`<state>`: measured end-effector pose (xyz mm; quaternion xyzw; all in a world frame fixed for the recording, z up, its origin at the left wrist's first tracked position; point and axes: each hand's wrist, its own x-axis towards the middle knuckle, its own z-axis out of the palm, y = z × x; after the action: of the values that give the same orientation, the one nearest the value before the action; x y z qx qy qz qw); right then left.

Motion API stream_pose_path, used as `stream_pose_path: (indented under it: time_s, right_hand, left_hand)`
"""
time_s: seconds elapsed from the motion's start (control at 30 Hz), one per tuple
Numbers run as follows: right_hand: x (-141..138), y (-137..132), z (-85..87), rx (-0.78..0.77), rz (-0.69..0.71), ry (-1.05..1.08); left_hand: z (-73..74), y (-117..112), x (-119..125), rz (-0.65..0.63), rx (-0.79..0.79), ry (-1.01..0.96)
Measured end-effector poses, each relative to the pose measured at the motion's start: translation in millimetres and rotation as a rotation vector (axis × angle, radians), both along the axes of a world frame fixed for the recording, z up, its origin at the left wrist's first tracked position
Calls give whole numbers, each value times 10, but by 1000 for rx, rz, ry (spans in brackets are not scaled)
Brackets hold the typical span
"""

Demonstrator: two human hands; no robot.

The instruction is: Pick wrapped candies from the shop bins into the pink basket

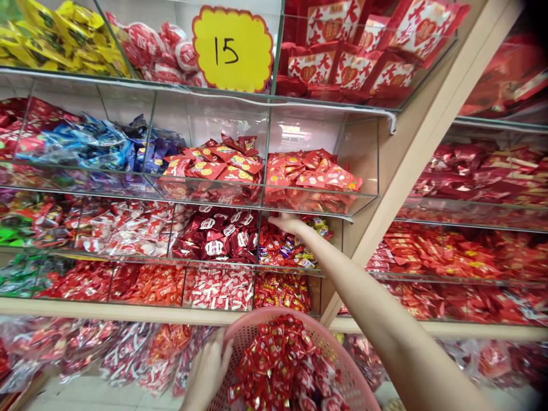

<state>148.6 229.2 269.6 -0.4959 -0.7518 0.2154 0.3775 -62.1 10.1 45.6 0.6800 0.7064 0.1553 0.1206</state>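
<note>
The left hand [210, 361] grips the pink basket [342, 361] with its fingers, red sweets [278, 354] just beside them; mixed sweets [289, 249] lie just below the fingers of the right hand [287, 222], whether open or closed I cannot tell

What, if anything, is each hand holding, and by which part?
The left hand grips the pink basket by its left rim. The right hand is inside a candy compartment; whether it holds anything cannot be told.
</note>
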Motion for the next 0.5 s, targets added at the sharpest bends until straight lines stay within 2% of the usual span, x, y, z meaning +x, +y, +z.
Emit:
stream_pose_path:
  time_s: [0.13,0.3,0.4,0.5]
  right_hand:
    - [-61,-3,-47,39,-59,2]
    - [-190,-101,-90,1,-56,324]
    - [-230,-199,-26,-123,-51,575]
    - [-202,-306,88,-362,-71,821]
  left_hand:
    - [5,4,7,-2,-20,-1]
    - [48,-1,12,-12,-38,-30]
    - [75,-7,15,-20,-43,-38]
    - [72,-9,14,-24,-23,-33]
